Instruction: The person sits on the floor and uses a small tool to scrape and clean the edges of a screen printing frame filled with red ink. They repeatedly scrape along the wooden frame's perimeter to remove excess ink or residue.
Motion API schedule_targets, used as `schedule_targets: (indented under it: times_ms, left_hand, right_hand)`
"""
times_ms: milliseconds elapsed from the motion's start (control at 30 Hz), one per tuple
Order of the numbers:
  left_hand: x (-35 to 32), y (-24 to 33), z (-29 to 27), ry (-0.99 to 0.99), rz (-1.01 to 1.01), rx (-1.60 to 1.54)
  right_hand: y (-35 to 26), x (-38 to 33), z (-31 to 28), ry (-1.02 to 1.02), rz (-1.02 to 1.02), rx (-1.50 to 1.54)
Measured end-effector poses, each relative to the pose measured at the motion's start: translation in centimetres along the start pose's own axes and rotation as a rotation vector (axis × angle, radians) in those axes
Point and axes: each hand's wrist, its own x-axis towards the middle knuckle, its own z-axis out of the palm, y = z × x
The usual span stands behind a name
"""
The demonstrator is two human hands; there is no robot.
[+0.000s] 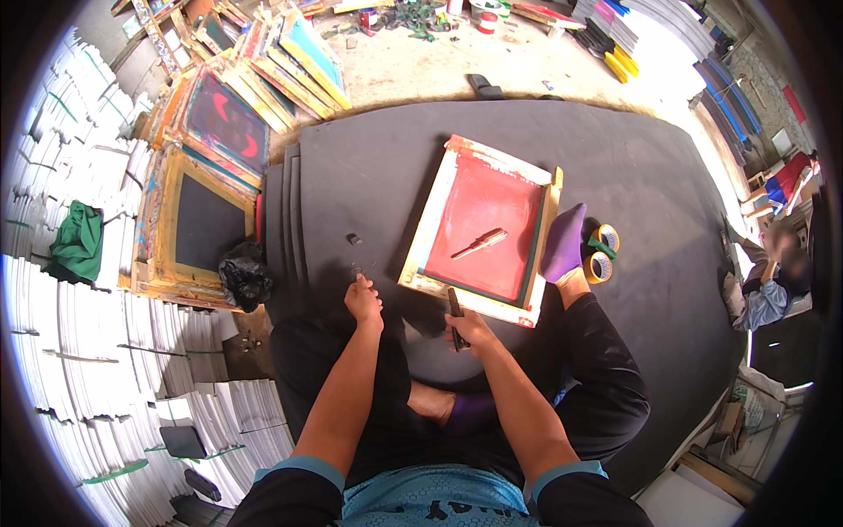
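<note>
My left hand [363,301] is closed in a pinch over the black sheet; what its fingertips hold, if anything, is too small to make out. Tiny pale bits [365,265] and a small dark block [354,238] lie just beyond it. In my right hand [472,331] is a slim black tool [455,306], its kind unclear, held upright beside the near edge of a wooden screen-printing frame [425,215]. Across the frame's red mesh [492,198] rests a screwdriver [480,243] with a brownish handle. My purple-socked foot [564,246] is against the frame's right side.
Two yellow tape rolls [598,267] sit right of my foot on the stacked black sheets [659,220]. More printing frames [206,220] lean at the left, near a black plastic bag [244,275] and white stacks [79,351]. Another person [767,294] sits at the far right.
</note>
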Motion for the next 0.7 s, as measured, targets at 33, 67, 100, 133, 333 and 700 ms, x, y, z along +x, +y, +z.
schedule_targets:
  times_ms: [33, 67, 100, 133, 333, 700]
  left_hand:
    - [-0.1, -0.1, 0.1, -0.004, 0.000, 0.002]
    - [-0.1, -0.1, 0.1, -0.008, 0.000, 0.003]
    - [-0.1, -0.1, 0.2, -0.007, -0.002, 0.010]
    - [-0.2, 0.0, 0.3, -0.007, -0.005, 0.016]
    - [-0.5, 0.0, 0.7, -0.032, -0.004, 0.007]
    - [-0.9, 0.1, 0.8, -0.075, 0.001, 0.030]
  right_hand:
    - [-0.1, 0.1, 0.0, 0.016, 0.008, -0.037]
    - [-0.2, 0.1, 0.1, 0.031, 0.015, -0.074]
    - [-0.1, 0.3, 0.1, 0.037, 0.018, -0.076]
    - [0.0, 0.6, 0.1, 0.044, 0.022, -0.078]
    - [0.5, 1.5, 0.7, 0.182, 0.004, -0.158]
    - [1.9, 1.7, 1.7, 0.347, -0.035, -0.464]
